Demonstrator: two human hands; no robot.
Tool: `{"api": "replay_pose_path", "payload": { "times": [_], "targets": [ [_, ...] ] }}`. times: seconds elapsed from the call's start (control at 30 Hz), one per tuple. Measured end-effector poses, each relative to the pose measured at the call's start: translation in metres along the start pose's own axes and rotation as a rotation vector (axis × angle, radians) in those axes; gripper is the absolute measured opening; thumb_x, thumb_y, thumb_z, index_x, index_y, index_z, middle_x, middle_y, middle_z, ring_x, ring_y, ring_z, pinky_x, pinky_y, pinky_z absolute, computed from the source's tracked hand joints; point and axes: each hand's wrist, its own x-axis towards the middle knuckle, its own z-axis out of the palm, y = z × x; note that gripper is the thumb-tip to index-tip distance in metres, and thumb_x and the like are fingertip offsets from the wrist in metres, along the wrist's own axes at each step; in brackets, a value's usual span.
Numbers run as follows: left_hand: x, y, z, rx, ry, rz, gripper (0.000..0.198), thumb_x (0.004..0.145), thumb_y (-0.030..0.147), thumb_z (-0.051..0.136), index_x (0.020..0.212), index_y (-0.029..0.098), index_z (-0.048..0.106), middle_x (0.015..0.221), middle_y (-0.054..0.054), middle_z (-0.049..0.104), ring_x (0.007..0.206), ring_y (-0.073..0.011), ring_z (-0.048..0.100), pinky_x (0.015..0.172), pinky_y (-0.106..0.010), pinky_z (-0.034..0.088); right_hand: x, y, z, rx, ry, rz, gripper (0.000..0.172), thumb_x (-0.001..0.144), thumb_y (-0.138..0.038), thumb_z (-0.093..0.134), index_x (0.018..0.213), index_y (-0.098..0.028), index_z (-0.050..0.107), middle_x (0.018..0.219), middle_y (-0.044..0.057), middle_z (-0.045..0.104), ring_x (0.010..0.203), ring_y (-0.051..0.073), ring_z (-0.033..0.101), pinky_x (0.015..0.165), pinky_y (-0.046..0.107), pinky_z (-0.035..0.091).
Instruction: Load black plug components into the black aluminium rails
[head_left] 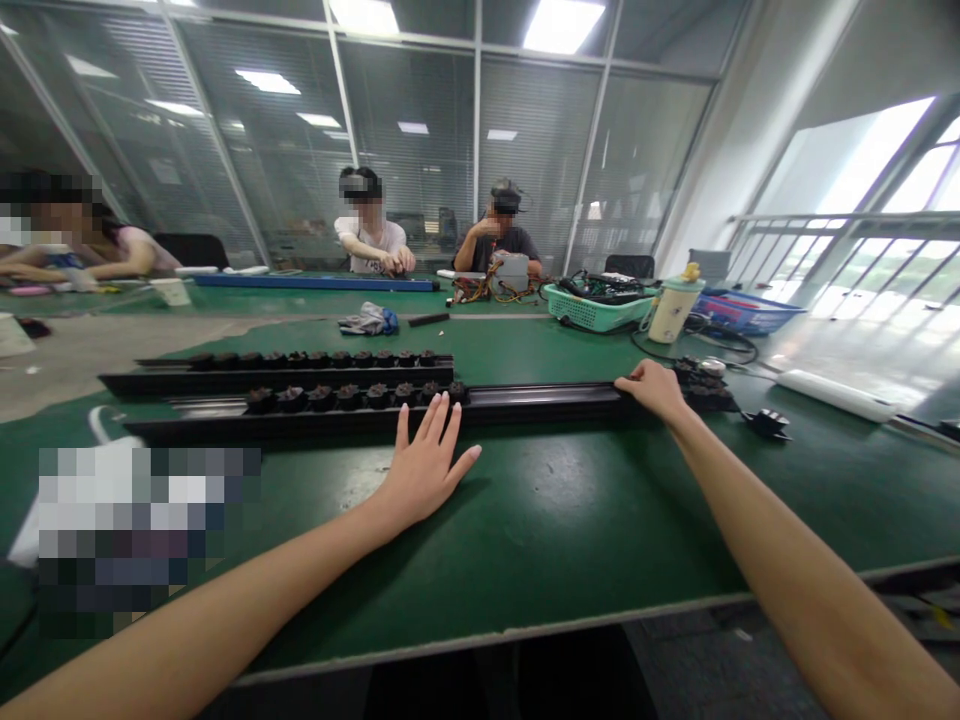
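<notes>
A long black channel rail (540,404) lies across the green table in front of me. Several round black parts (349,398) sit in a row along its left half, and its right part shows bare metal inside. My left hand (424,455) is spread flat, fingertips against the rail's near side by the last round part. At the rail's right end, my right hand (654,390) pinches the end with thumb and fingers. Just beyond that hand lies a cluster of similar black parts (701,385). A second black rail (285,378) with a row of such parts lies behind the first.
One loose black part (766,424) rests at the right. Farther back are a green basket (600,312), a cream tumbler (673,312), a blue basket (757,312) and grey gloves (367,320). A white roll (836,395) lies right. Several people sit across the table.
</notes>
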Motion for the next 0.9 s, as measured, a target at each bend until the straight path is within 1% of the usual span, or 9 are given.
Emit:
{"api": "replay_pose_path", "payload": {
  "times": [0.1,0.2,0.4,0.6,0.73,0.9],
  "targets": [
    [0.0,0.001,0.0,-0.007,-0.009,-0.004,0.076,0.105,0.06,0.016,0.164,0.012,0.023,0.171,-0.016,0.018,0.161,-0.0285,0.012,0.128,-0.062,0.001,-0.003,0.002,0.004,0.033,0.047,-0.012,0.024,0.076,-0.044,0.068,0.08,-0.022,0.06,0.082,0.008,0.068,0.082,0.026,0.061,0.073,0.034,0.044],
    [0.001,0.002,-0.001,-0.01,-0.019,-0.007,0.076,0.105,0.06,0.016,0.164,0.012,0.024,0.171,-0.016,0.018,0.161,-0.0284,0.011,0.128,-0.062,0.002,-0.005,0.004,0.006,0.047,0.051,-0.007,0.023,0.076,-0.043,0.067,0.081,-0.023,0.059,0.083,0.008,0.068,0.083,0.026,0.061,0.074,0.034,0.044],
    [0.002,0.002,-0.001,0.005,-0.021,-0.006,0.076,0.105,0.059,0.014,0.163,0.011,0.025,0.172,-0.016,0.017,0.161,-0.0279,0.011,0.128,-0.061,0.001,-0.01,0.008,0.008,0.097,0.056,-0.067,0.022,0.082,-0.042,0.064,0.086,-0.021,0.06,0.094,0.011,0.071,0.091,0.027,0.064,0.082,0.036,0.045],
    [0.002,0.001,0.003,0.011,0.014,0.003,0.075,0.105,0.059,0.016,0.164,0.013,0.023,0.171,-0.016,0.02,0.161,-0.0283,0.013,0.128,-0.06,0.001,-0.016,0.012,0.007,0.075,0.11,-0.168,0.031,0.088,-0.05,0.062,0.089,-0.019,0.061,0.099,0.015,0.072,0.098,0.029,0.064,0.087,0.039,0.046],
    [0.002,0.001,0.003,0.02,0.01,0.003,0.076,0.105,0.059,0.016,0.164,0.012,0.024,0.171,-0.015,0.02,0.161,-0.0285,0.013,0.128,-0.06,0.001,-0.017,0.014,0.003,0.027,0.075,-0.179,0.037,0.088,-0.055,0.062,0.094,-0.018,0.063,0.1,0.015,0.072,0.098,0.03,0.065,0.088,0.04,0.046],
    [0.002,0.001,0.001,0.014,-0.008,-0.001,0.076,0.105,0.059,0.016,0.163,0.011,0.025,0.171,-0.016,0.02,0.161,-0.0293,0.013,0.128,-0.061,0.001,-0.015,0.016,0.001,-0.007,0.024,-0.173,0.033,0.088,-0.046,0.063,0.101,-0.016,0.066,0.104,0.014,0.074,0.1,0.03,0.067,0.089,0.038,0.047]
  ]
}}
